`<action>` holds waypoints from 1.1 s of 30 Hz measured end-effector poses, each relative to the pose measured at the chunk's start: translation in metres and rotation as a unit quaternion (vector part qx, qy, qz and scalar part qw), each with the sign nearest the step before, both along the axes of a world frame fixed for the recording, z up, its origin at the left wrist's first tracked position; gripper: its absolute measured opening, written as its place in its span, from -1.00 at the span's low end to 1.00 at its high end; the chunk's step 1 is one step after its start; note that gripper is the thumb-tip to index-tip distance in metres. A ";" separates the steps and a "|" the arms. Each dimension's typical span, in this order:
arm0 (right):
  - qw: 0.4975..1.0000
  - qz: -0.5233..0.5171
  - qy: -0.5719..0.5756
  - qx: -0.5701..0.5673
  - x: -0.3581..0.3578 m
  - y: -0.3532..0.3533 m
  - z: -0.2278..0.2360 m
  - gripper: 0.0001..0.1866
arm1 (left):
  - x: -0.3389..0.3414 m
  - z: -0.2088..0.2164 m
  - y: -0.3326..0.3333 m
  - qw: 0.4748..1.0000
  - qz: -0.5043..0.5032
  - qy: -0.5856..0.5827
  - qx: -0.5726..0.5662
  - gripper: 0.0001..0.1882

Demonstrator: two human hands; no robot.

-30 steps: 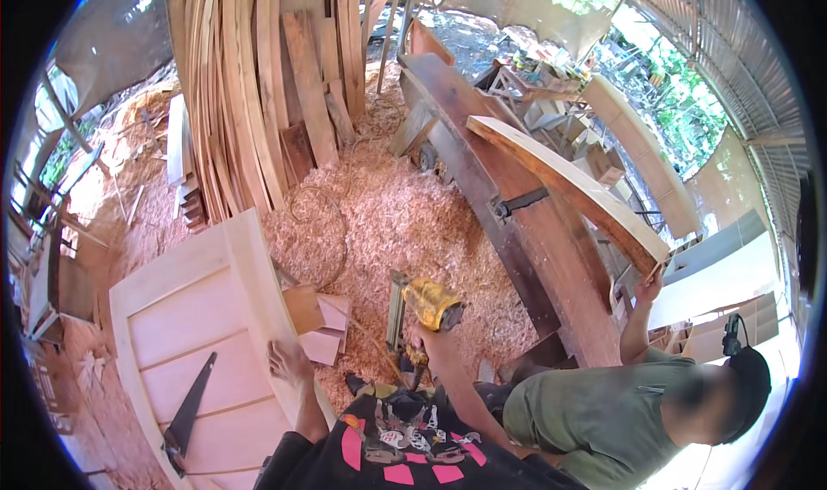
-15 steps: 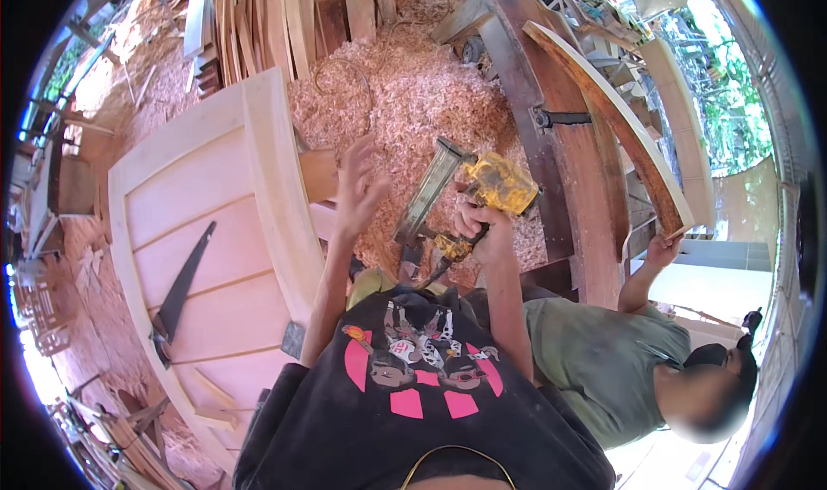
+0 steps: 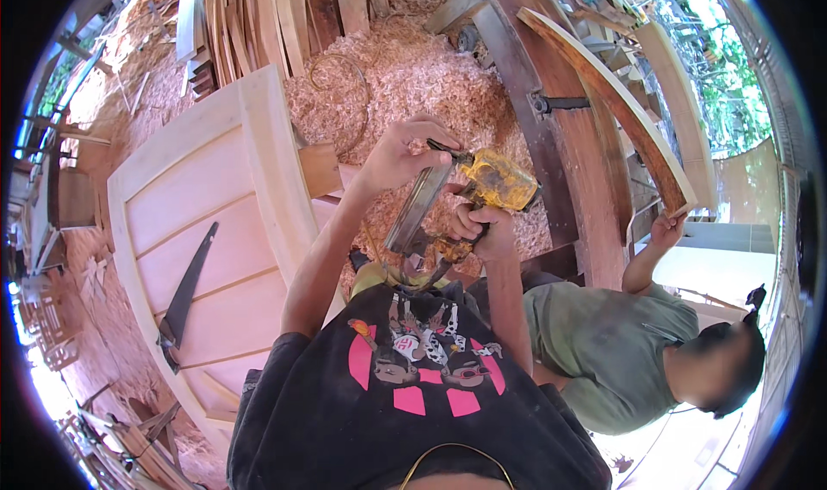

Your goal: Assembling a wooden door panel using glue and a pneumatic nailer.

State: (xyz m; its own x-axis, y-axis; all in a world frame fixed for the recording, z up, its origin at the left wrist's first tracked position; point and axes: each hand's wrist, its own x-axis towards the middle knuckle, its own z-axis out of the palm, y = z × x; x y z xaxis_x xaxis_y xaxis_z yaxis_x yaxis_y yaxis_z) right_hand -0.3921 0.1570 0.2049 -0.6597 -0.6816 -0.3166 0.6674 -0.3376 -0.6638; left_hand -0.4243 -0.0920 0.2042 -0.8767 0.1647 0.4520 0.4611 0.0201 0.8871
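A yellow nail gun (image 3: 491,184) with a long dark magazine (image 3: 418,210) is raised in front of my chest. My right hand (image 3: 478,227) grips its handle from below. My left hand (image 3: 405,149) is closed over the top front of the tool, fingers curled on its nose. Below lies a pale wooden door panel (image 3: 215,205) with a hand saw (image 3: 185,292) resting on it.
A second person in a green shirt (image 3: 603,352) crouches at my right, one hand (image 3: 668,227) on a curved wooden beam (image 3: 612,102). Wood shavings (image 3: 413,76) cover the floor. Planks (image 3: 267,16) lean at the back. A dark workbench (image 3: 551,137) stands beside the beam.
I have lifted the nail gun closer to my chest. My left hand, open above it before, now closes on the tool's front. The view has tilted further down.
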 end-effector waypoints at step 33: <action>0.977 -0.175 -0.069 -0.104 -0.021 0.029 -0.003 -0.42 | 0.133 -0.026 0.052 0.938 0.223 -0.187 -0.190 -0.42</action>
State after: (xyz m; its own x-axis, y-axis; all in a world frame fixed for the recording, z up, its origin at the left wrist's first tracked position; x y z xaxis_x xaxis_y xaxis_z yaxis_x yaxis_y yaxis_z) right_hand -0.4128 0.1856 0.2016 -0.8239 -0.4816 -0.2987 0.5663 -0.6782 -0.4684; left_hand -0.2917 -0.0398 0.1781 -0.9821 -0.1690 0.0829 -0.0096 0.4847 0.8746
